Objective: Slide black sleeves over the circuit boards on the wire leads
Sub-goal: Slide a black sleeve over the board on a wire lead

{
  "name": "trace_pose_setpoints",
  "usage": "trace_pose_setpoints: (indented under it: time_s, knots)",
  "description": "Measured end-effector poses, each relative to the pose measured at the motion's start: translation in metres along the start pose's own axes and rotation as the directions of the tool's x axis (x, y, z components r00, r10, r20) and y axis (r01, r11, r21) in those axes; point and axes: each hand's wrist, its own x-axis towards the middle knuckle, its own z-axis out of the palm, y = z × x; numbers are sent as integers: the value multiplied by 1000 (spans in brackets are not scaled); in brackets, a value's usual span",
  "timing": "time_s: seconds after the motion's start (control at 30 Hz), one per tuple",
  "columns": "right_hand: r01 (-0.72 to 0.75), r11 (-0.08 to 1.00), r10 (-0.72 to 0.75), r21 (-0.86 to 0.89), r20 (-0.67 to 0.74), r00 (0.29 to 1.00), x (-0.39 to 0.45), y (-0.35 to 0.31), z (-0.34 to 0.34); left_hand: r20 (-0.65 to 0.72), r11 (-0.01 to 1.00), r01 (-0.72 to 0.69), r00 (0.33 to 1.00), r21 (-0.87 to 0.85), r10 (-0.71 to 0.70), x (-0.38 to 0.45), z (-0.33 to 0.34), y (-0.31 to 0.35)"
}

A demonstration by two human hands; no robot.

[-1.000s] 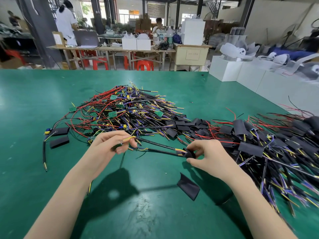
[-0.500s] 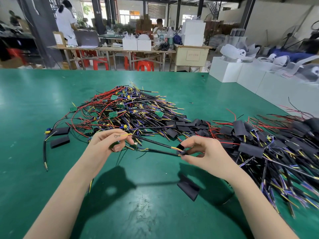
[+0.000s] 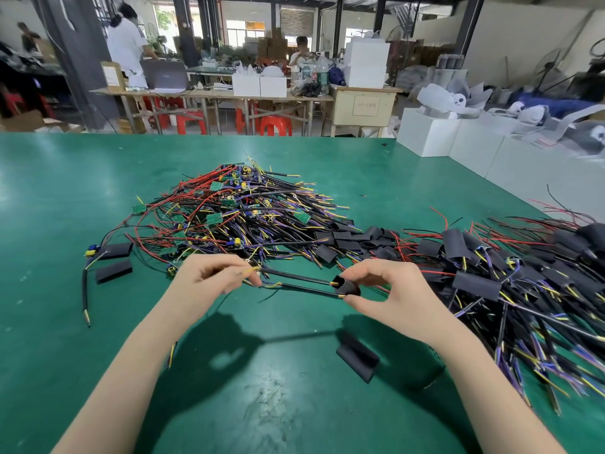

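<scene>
I keep the bare boards heaped ahead of me on the green table (image 3: 65,198) as the unsleeved pile (image 3: 235,211), and the finished pile (image 3: 510,270) to my right, so work passes across me. My left hand (image 3: 212,276) pinches the wire leads (image 3: 301,283) taut near their board end, giving a straight run. My right hand (image 3: 389,290) pinches the black sleeve (image 3: 347,287) with its mouth open toward the yellow tips, which are just entering.

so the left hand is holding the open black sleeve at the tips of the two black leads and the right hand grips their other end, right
Not quite: the hands are swapped. In the head view the right hand pinches the open black sleeve at the yellow tips of the two black wire leads, while the left hand grips their other end.
</scene>
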Motion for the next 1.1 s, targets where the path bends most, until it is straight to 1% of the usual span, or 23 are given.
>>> trace_pose_setpoints:
  time_s: [0.07,0.1,0.13,0.2,0.27,0.33,0.4,0.5,0.57,0.63,0.73,0.8,0.87,1.0,1.1]
  knots:
    - [48,973,-48,-227,3,999,0,0,-1,40,965,-21,999,261,11,-2,7,-1]
    - [51,948,-47,-313,19,999,0,0,-2,46,943,-18,999,332,3,-3,11,-1]
    - [54,928,-43,-368,37,998,0,1,-2,55,938,-9,998,347,-10,-4,14,1]
    - [60,909,-33,-412,72,997,0,3,-3,122,920,-21,992,391,-29,-4,19,1]
    - [67,895,-25,-442,99,995,1,4,-3,227,844,-85,973,529,-44,-4,20,-2]
    - [85,873,-31,-481,118,993,0,4,-2,305,789,-133,950,599,-72,-4,20,-5]
    - [86,893,-37,-443,119,992,0,3,0,315,806,-128,946,578,-76,-6,24,-5]
    - [125,933,-86,-338,128,988,0,-5,10,249,841,-107,968,530,-34,-8,38,1]
    - [165,946,-126,-279,153,980,0,-13,19,225,881,-100,974,462,-8,-10,49,3]
    - [187,946,-147,-264,166,975,0,-18,26,199,920,-79,980,383,2,-11,55,4]
    - [154,949,-124,-274,121,985,0,-19,25,152,963,-11,988,271,-31,-10,52,5]
    - [121,957,-101,-263,86,991,0,-18,22,178,975,21,982,221,-62,-9,47,4]
    - [107,961,-90,-256,75,993,0,-18,21,218,975,41,972,219,-90,-9,45,2]
    - [131,952,-109,-276,93,990,0,-20,23,231,948,67,962,311,-143,-9,43,-3]
    - [151,947,-121,-285,122,985,0,-22,27,235,933,32,964,359,-124,-9,43,-4]
